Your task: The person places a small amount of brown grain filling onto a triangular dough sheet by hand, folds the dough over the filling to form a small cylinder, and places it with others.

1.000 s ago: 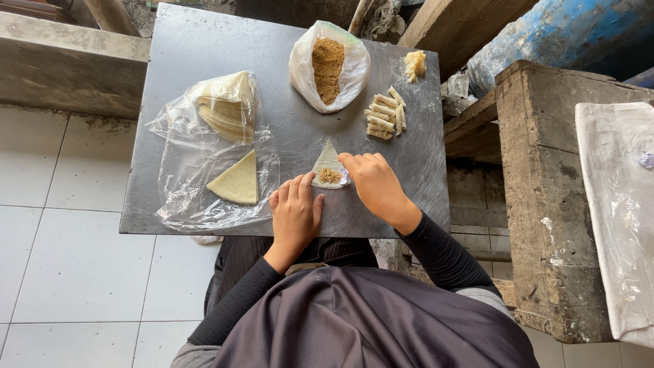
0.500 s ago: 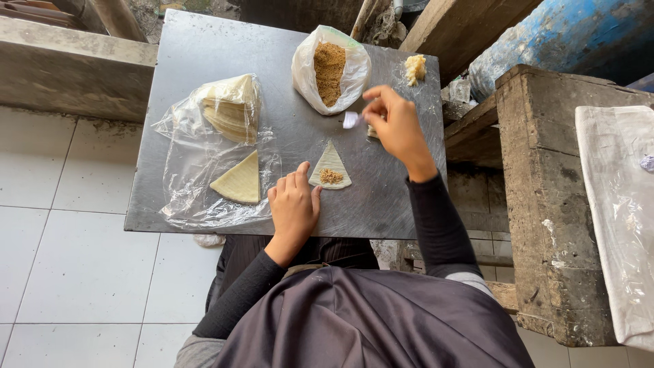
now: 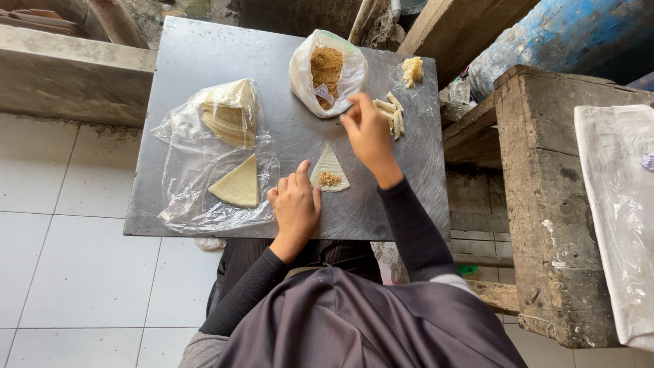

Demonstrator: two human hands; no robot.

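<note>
A grey metal tabletop (image 3: 204, 61) stands over white floor tiles, with rough wooden beams at 3 o'clock. Near its front edge lies a triangular pastry sheet (image 3: 330, 170) with a small mound of brown crumb filling (image 3: 330, 179) on its base. The left hand (image 3: 295, 204) rests at its 8 o'clock, fingers loosely together and index tip touching the sheet's edge, likely to keep it from sliding. The right hand (image 3: 368, 133) hovers at 1 o'clock of the sheet, fingertips pinched together beside the open plastic bag of brown crumbs (image 3: 327, 71); whether they grip anything, I cannot tell. Cut sticks (image 3: 390, 112) lie just beyond it. At 9 o'clock, stacked wrappers (image 3: 228, 112) and 1 loose triangle (image 3: 237, 184) sit on clear plastic, within easy reach.
</note>
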